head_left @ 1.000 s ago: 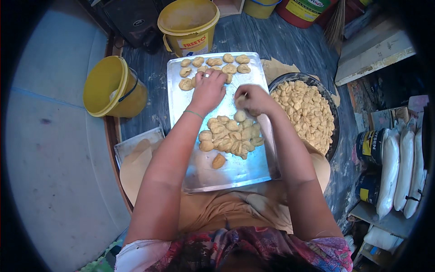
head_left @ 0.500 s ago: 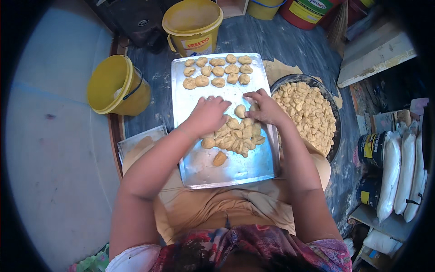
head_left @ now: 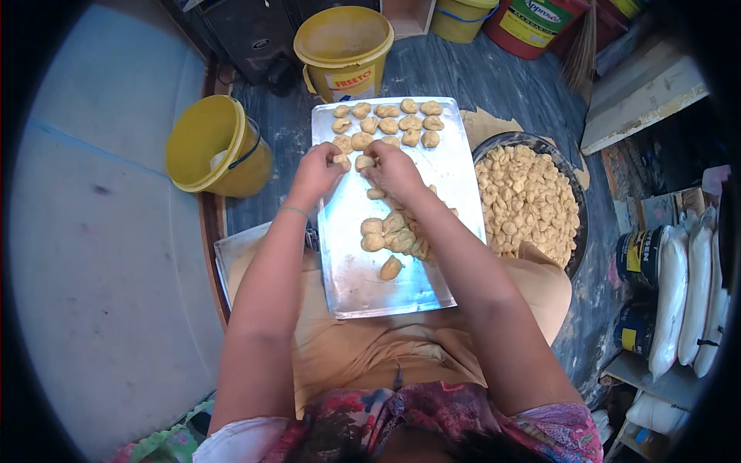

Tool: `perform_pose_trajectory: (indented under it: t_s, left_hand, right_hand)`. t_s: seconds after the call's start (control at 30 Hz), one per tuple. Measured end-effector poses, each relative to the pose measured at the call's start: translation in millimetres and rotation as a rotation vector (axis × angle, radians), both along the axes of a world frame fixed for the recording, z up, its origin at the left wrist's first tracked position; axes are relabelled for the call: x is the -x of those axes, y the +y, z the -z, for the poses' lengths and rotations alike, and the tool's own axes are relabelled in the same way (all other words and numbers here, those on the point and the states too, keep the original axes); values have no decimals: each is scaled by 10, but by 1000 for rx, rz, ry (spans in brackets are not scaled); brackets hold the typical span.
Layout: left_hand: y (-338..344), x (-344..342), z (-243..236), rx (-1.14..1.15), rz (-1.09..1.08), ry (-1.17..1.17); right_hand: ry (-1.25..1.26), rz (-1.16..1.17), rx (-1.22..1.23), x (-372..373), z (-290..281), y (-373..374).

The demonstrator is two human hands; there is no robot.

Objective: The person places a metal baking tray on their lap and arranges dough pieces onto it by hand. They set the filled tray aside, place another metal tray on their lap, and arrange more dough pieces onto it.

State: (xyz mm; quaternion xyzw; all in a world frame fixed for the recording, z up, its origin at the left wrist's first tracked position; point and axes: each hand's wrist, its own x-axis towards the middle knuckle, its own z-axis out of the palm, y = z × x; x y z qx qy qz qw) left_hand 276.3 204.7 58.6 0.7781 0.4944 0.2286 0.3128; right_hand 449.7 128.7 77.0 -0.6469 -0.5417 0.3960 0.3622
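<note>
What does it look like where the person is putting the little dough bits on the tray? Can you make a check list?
Surface: metal tray resting across the person's lap, above a dark floor.
Job's things: neat rows of dough pieces at the tray's far end; a loose pile mid-tray; a round pan full of pieces beside it.
Clutter: yellow buckets, red bucket, white sacks.
Grippers: left hand and right hand each pinch a piece.
Cables: nothing seen.
Surroundings: pale wall.
</note>
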Motion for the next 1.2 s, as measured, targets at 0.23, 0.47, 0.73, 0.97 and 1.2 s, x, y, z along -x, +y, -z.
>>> perform_pose_trajectory:
  t_s: [0.23, 0.47, 0.73, 0.97, 1.2]
  left_hand:
    - [-15, -81, 68, -212, 2, 60]
    - [-80, -250, 117, -484, -36, 73]
    - [-58, -361, 96, -382, 170, 198]
    - [-162, -225, 53, -409, 227, 150]
    - [-281, -470, 93, -521, 125, 100]
  right_hand:
    - [-431, -75, -112, 8, 100, -95]
    - [-444, -14, 29, 47, -158, -231]
    - [-341, 154, -12, -262, 142, -193]
    - [-629, -83, 115, -389, -112, -410]
    - [-242, 313, 34, -520, 67, -260]
